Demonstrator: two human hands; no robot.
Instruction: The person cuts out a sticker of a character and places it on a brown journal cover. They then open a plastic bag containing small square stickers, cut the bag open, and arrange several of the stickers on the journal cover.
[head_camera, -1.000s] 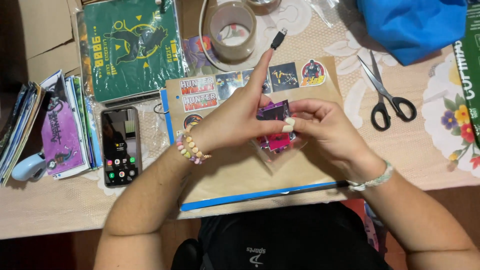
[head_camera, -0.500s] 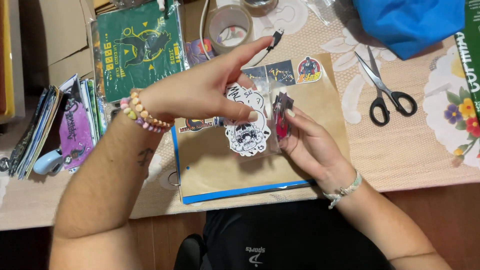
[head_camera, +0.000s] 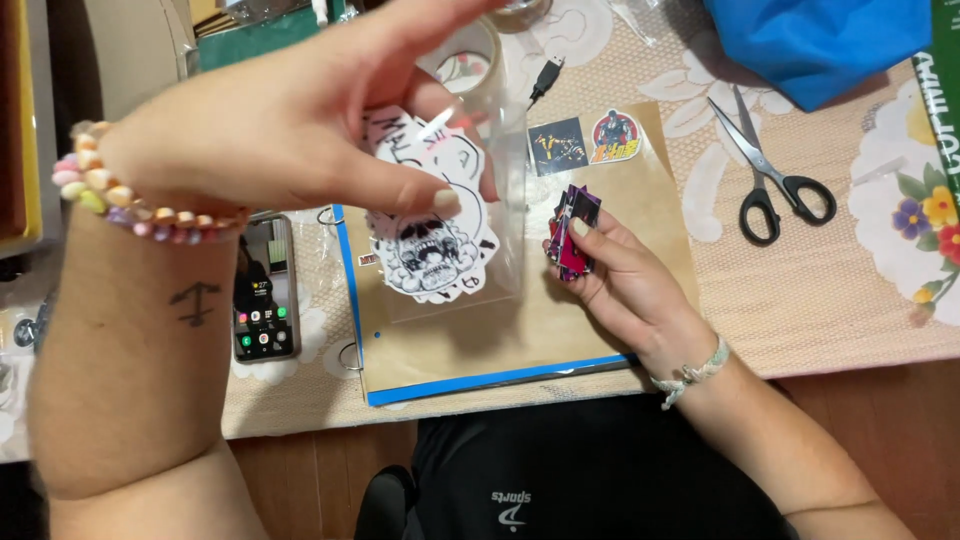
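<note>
From the head camera, the left hand (head_camera: 290, 130) is raised above the tabletop (head_camera: 830, 300), thumb and fingers closed in a pinch on a clear plastic sleeve (head_camera: 470, 230) that holds a white skull sticker (head_camera: 425, 250); sleeve and sticker hang over the brown binder page (head_camera: 520, 330) with its blue edge. The right hand (head_camera: 625, 285) rests low on that page, fingers curled shut around a small stack of stickers (head_camera: 572, 232), dark with pink and purple. The sleeve looks thin, light, limp and slick, so it likely creases and slides easily; a pinch at its top edge, as here, seems the safest hold. The stack is stiffer, best gripped by its edges. Two stickers (head_camera: 585, 140) lie on the page's far corner, scissors (head_camera: 775, 180) to the right, a phone (head_camera: 265, 290) at left.
</note>
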